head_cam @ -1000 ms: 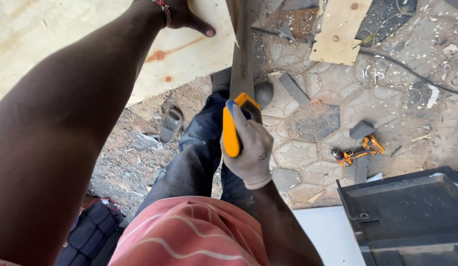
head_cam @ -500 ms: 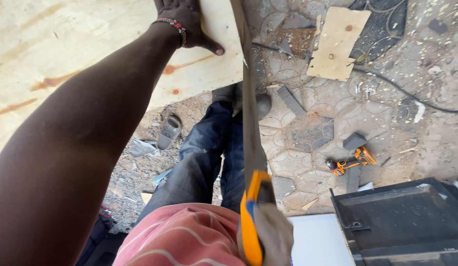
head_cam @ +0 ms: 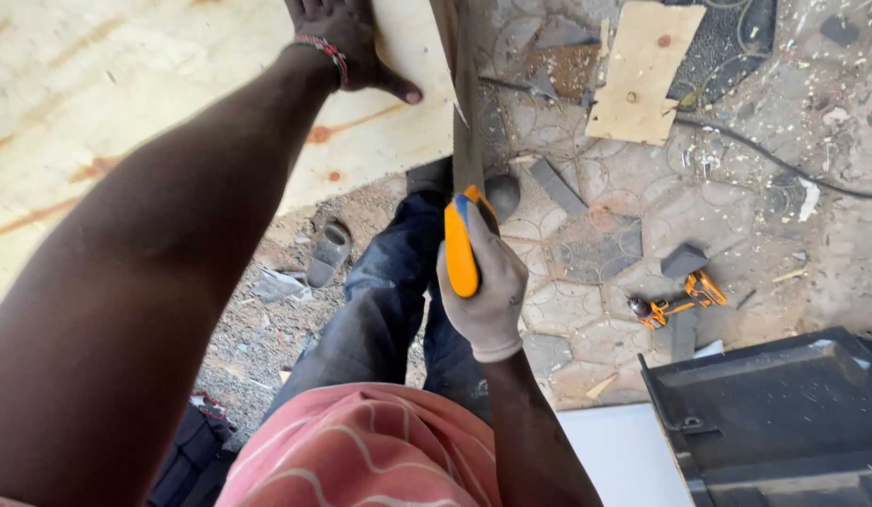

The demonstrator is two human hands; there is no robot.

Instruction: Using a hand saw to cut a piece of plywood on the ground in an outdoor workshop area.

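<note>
The gloved right hand [head_cam: 485, 286] is wrapped around the orange handle of a handsaw [head_cam: 464, 178] whose blade points away, up the plywood sheet's [head_cam: 173, 113] edge, while the left hand [head_cam: 347, 42] presses flat on the sheet.

A plywood sheet [head_cam: 154, 103] fills the upper left, its right edge meeting a handsaw [head_cam: 464, 141] that runs down from the top centre. The left hand [head_cam: 347, 42] presses flat on the sheet just left of the blade; the right hand [head_cam: 483, 282] grips the saw's handle below the sheet's edge, above the person's legs. On the paved ground [head_cam: 596, 253] to the right lie a plywood offcut [head_cam: 642, 75] at the top, a cordless drill [head_cam: 675, 300] lower down, and a tool case [head_cam: 783, 413] at the bottom right corner.
</note>
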